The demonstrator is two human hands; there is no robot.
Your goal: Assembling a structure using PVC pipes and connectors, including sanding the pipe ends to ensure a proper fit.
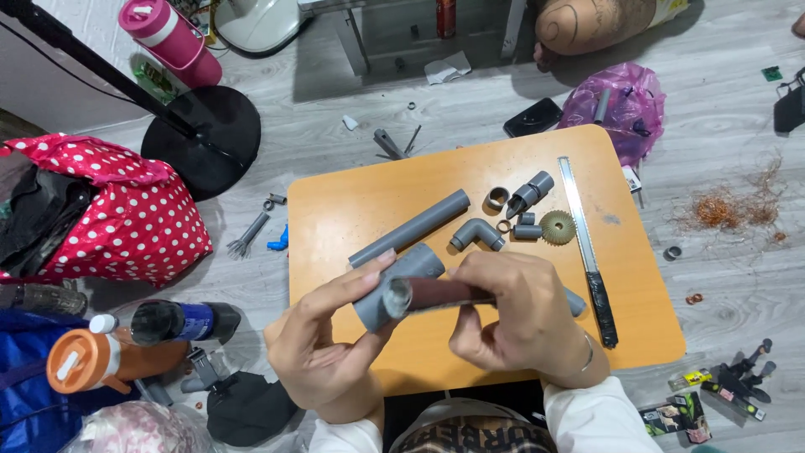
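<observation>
Above the orange counter [335, 218], the left hand [323, 340] has its grip closed around a short grey pipe piece [394, 281], fingers wrapped along its side. The right hand [516, 315] is closed on a dark reddish strip [440, 294], possibly sandpaper, pressed at the pipe's open end. A longer grey pipe [411, 228], an elbow fitting [478, 233] and a saw blade [587, 252] lie on the counter beyond.

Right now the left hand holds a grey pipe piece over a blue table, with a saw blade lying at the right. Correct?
Not quite: the table is orange-tan wood, not blue, as the head view shows. The left hand does hold the grey pipe piece, and the saw blade lies at the right.
</observation>
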